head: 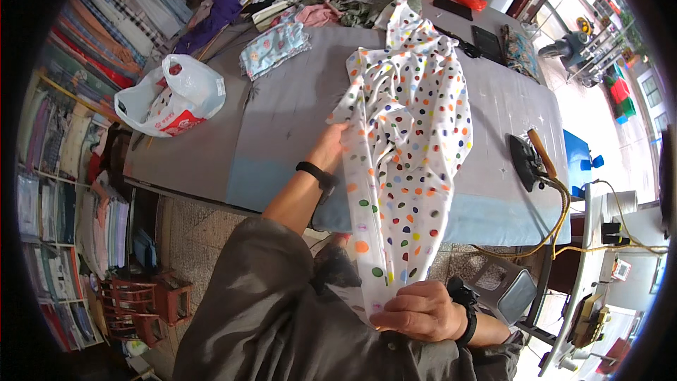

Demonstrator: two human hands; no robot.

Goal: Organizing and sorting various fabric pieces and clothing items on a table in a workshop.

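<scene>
A white cloth with many-coloured polka dots (418, 111) lies rumpled along the grey padded table (296, 127) and hangs over its near edge towards me. My right hand (418, 309) pinches the near end of the cloth, close to my body. Farther up, my left hand (330, 145) is at the cloth's left edge, thumb against the fabric; its fingers are partly hidden. Between the two hands the cloth is drawn out lengthwise, with long folds. Its far part lies bunched near the dark scissors (465, 47).
An iron (523, 161) with a wooden handle stands at the table's right, its yellow cord (563, 206) trailing off the edge. A white plastic bag (174, 95) sits at left. Light-blue printed fabric (275, 50) and a heap of cloths (338, 5) lie at the back. Fabric shelves (58, 211) line the left.
</scene>
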